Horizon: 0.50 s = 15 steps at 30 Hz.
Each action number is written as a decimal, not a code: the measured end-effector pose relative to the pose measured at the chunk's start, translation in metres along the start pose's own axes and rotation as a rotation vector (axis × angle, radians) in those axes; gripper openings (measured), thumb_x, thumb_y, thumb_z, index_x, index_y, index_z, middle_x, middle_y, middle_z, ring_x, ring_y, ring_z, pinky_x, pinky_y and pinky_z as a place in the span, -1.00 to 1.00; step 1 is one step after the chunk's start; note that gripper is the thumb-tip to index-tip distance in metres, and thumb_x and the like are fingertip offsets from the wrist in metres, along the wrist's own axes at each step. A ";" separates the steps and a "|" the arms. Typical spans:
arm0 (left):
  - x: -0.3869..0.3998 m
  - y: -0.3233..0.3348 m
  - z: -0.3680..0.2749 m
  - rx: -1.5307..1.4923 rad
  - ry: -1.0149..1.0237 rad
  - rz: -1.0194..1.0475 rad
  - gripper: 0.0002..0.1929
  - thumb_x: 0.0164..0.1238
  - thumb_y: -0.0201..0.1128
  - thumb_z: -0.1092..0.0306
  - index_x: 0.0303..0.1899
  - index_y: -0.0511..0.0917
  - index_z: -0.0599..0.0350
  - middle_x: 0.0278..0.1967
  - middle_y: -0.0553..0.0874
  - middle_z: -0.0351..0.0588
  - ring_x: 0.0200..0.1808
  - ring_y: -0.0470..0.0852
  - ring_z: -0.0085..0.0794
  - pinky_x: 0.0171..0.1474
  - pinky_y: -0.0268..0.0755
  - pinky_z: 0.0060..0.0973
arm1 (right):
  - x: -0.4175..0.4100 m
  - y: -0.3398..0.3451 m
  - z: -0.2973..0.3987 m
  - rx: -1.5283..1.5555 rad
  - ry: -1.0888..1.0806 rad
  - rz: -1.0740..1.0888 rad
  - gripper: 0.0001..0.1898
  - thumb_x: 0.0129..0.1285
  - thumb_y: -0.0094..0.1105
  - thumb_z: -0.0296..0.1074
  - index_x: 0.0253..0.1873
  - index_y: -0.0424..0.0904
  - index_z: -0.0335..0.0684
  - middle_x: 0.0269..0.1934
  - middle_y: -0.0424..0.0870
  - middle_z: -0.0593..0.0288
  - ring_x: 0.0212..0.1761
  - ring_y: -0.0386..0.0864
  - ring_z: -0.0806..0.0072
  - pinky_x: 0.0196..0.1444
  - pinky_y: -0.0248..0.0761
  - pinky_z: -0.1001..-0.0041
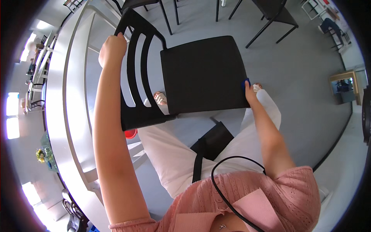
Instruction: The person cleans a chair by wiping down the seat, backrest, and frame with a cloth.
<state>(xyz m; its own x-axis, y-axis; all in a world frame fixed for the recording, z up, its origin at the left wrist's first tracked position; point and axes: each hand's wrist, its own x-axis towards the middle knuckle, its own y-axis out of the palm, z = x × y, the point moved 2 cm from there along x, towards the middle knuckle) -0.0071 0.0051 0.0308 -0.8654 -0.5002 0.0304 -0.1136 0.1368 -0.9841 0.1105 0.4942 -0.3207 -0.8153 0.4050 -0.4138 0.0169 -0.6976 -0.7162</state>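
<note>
A black chair (204, 76) with a slatted backrest lies before me, its flat seat facing up towards the camera and its back to the left. My left hand (113, 50) grips the top corner of the backrest. At the seat's right edge is my right hand (249, 92), its fingers on a small blue thing (245, 84), perhaps a cloth or sponge, pressed against that edge. The blue thing is mostly hidden, so its kind is not plain. The chair's legs are largely out of sight beneath the seat.
A long white table (62, 116) runs down my left side. Black chairs (272, 14) stand beyond, at the top. A red container (131, 133) shows under the backrest. A framed mirror (345, 87) leans at the right wall, and a person (332, 27) sits at the upper right.
</note>
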 end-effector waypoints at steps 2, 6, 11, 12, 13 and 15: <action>-0.009 -0.005 -0.010 -0.055 -0.011 0.158 -0.48 0.47 -0.14 -0.03 -0.07 0.67 0.20 -0.06 0.72 0.14 0.06 0.67 0.02 0.13 0.48 -0.16 | -0.028 -0.004 0.002 -0.071 -0.160 -0.125 -0.18 0.41 -0.24 0.32 0.40 0.19 -0.40 0.18 0.45 -0.42 0.29 0.37 -0.23 0.36 0.19 0.10; -0.008 -0.004 -0.010 -0.072 0.001 0.114 -0.49 0.47 -0.13 -0.02 -0.09 0.68 0.19 -0.07 0.73 0.14 0.07 0.66 0.01 0.13 0.48 -0.18 | -0.063 0.008 0.013 -0.276 -0.231 -0.348 -0.23 0.42 -0.14 0.20 0.45 0.05 -0.36 0.26 0.33 -0.37 0.27 0.35 -0.26 0.31 0.22 -0.02; -0.009 -0.001 -0.007 -0.060 0.023 0.062 -0.51 0.49 -0.11 -0.01 0.01 0.64 0.17 0.00 0.70 0.13 0.09 0.65 0.03 0.13 0.49 -0.18 | -0.043 0.002 0.035 -0.335 -0.366 -0.369 -0.21 0.41 -0.08 0.13 0.42 0.04 -0.51 0.25 0.32 -0.41 0.24 0.39 -0.22 0.30 0.26 0.01; -0.010 -0.005 -0.005 -0.049 0.009 0.056 -0.51 0.49 -0.11 -0.01 0.01 0.64 0.17 0.00 0.70 0.13 0.09 0.65 0.03 0.13 0.49 -0.18 | -0.039 -0.001 0.050 -0.327 -0.363 -0.355 -0.21 0.41 -0.08 0.12 0.41 0.04 -0.53 0.24 0.33 -0.42 0.23 0.40 -0.21 0.28 0.28 0.02; -0.011 -0.006 -0.006 -0.065 -0.001 0.069 -0.50 0.49 -0.12 -0.02 0.00 0.65 0.17 0.00 0.70 0.14 0.09 0.65 0.03 0.13 0.49 -0.18 | -0.030 -0.002 0.058 -0.322 -0.353 -0.344 -0.21 0.42 -0.08 0.12 0.40 0.05 -0.56 0.23 0.34 -0.43 0.23 0.40 -0.21 0.27 0.30 0.04; -0.011 -0.005 -0.009 -0.069 -0.018 0.080 -0.49 0.49 -0.13 -0.03 0.00 0.65 0.18 0.00 0.70 0.15 0.08 0.65 0.03 0.13 0.49 -0.18 | 0.001 0.001 0.066 -0.340 -0.417 -0.392 -0.22 0.42 -0.08 0.12 0.40 0.05 -0.54 0.23 0.34 -0.42 0.23 0.40 -0.22 0.26 0.31 0.05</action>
<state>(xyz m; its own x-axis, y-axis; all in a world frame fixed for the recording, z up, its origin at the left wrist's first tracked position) -0.0019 0.0179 0.0371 -0.8642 -0.5004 -0.0515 -0.0785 0.2351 -0.9688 0.0717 0.4552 -0.2846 -0.9527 0.2807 0.1169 -0.2007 -0.2919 -0.9352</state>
